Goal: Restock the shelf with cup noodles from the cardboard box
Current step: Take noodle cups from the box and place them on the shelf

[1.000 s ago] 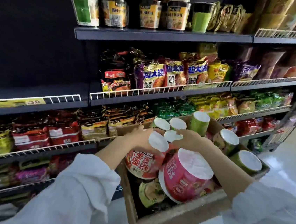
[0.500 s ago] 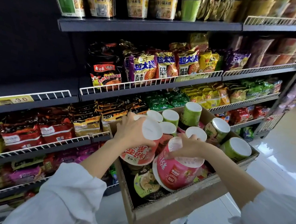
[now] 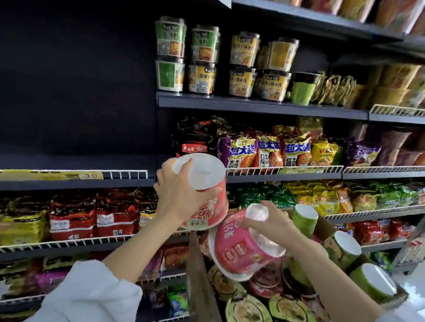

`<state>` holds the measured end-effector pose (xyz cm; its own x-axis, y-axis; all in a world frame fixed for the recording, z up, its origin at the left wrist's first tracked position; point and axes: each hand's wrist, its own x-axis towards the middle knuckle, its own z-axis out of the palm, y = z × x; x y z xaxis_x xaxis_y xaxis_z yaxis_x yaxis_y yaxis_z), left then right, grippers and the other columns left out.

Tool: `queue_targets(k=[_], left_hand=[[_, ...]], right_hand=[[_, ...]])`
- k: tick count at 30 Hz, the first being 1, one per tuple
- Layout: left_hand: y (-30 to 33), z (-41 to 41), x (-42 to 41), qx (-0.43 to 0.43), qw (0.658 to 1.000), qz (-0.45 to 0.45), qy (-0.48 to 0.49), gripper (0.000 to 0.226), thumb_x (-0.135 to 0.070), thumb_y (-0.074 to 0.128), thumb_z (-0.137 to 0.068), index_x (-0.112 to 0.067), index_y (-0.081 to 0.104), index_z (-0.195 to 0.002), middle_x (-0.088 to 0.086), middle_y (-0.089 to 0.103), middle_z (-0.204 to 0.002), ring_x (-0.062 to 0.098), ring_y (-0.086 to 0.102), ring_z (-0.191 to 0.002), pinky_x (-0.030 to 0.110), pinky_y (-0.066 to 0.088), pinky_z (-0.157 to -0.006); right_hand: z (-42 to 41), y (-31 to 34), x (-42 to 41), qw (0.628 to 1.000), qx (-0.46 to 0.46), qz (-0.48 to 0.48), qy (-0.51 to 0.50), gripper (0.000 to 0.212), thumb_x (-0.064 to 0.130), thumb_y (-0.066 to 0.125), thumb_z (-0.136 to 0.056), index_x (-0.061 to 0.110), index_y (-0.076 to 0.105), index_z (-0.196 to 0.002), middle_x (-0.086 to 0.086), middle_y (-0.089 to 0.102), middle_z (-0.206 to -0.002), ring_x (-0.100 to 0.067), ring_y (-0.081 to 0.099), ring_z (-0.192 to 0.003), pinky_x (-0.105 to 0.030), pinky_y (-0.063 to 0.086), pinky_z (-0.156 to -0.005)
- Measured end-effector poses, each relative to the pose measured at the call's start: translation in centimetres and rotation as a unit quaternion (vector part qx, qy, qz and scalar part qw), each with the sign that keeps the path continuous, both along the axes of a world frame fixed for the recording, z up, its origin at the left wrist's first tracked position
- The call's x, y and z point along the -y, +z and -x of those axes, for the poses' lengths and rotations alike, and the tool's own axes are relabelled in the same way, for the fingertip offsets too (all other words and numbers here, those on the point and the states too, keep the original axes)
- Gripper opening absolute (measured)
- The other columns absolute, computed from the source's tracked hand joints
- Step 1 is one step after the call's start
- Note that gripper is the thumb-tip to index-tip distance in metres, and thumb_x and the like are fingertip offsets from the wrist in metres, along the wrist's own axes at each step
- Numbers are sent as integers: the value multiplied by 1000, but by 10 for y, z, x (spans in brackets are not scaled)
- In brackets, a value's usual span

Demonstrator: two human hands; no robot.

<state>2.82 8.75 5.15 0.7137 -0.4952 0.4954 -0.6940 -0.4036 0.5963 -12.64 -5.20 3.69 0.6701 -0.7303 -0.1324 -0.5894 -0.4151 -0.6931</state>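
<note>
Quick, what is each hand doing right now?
Left hand: closed around the red noodle bowl, lifted above the cardboard box.
Right hand: gripping the pink noodle bowl, tilted over the box.

My left hand (image 3: 176,196) grips a red-and-white noodle bowl (image 3: 205,202) with a white base; my right hand (image 3: 270,224) holds a pink bowl (image 3: 241,250) with white lettering. In the brown cardboard box (image 3: 201,280), green cups (image 3: 305,217) show white bases along the far edge. My sleeves (image 3: 92,297) are white. The shelf (image 3: 261,107) is dark grey, with white wire rails (image 3: 284,168).
</note>
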Motion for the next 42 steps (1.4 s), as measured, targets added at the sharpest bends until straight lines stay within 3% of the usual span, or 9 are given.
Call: queue_targets(k=[7,9,15,20,24,29,34,38,42], left_hand=[[25,-78,-102,-16,989,98,106,109,-84,39,-51,-20,41,-139,11,28,-142,33,28,-126,51,35,-103],[31,-103,-130,-20,986,104,132,105,-82,44,-53,-20,41,-138,11,29,-140,32,29,-125,50,37,-102],[40,-173,-198,-29,964,133,227,82,-62,66,-72,-21,40,-138,11,30,-139,33,31,-123,52,39,-99],[42,-240,-235,-69,943,185,268,75,-61,64,-74,-23,43,-136,9,31,-137,29,30,-123,51,41,-97],[50,-302,-253,-121,926,234,268,76,-62,62,-76,-22,42,-137,10,30,-136,30,28,-126,49,36,-103],[60,-399,-273,-165,902,279,284,76,-68,56,-76,-17,51,-132,11,43,-128,30,35,-122,40,33,-101],[61,-509,-302,-276,839,362,300,107,-94,44,-48,-5,64,-103,13,67,-103,32,62,-100,49,51,-90],[60,-569,-331,-336,776,464,264,73,-78,54,-66,-12,57,-98,8,68,-97,22,66,-86,35,54,-73],[57,-628,-368,-379,760,484,211,56,-63,46,-87,-12,57,-108,2,66,-84,16,63,-74,29,46,-57]], right_hand=[[-106,6,-77,959,207,-178,-78,74,46,64,-81,6,37,-137,-20,48,-133,-34,51,-115,-39,43,-92],[-141,10,-108,937,246,-238,-69,88,54,71,-69,9,36,-136,-19,52,-127,-36,56,-111,-45,47,-94],[-254,10,-165,903,287,-312,-73,121,71,69,-37,30,23,-141,-13,33,-142,-39,49,-118,-58,47,-92],[-339,19,-205,887,286,-355,-75,117,70,67,-50,18,23,-145,-14,37,-144,-39,49,-122,-54,44,-98],[-423,13,-212,883,254,-391,-58,143,76,62,-20,11,29,-143,-14,49,-135,-38,53,-117,-53,44,-98],[-561,-3,-192,846,240,-472,62,113,83,70,-34,24,49,-128,-6,54,-131,-35,61,-108,-55,51,-83],[-616,37,-242,818,169,-533,136,76,74,46,-77,9,54,-116,-18,62,-110,-31,62,-98,-45,52,-78],[-673,38,-269,787,162,-560,201,49,50,42,-94,7,55,-112,-13,60,-98,-28,60,-90,-41,58,-67],[-730,35,-299,786,124,-570,203,73,62,62,-73,13,50,-126,-19,54,-122,-35,54,-113,-47,49,-90]])
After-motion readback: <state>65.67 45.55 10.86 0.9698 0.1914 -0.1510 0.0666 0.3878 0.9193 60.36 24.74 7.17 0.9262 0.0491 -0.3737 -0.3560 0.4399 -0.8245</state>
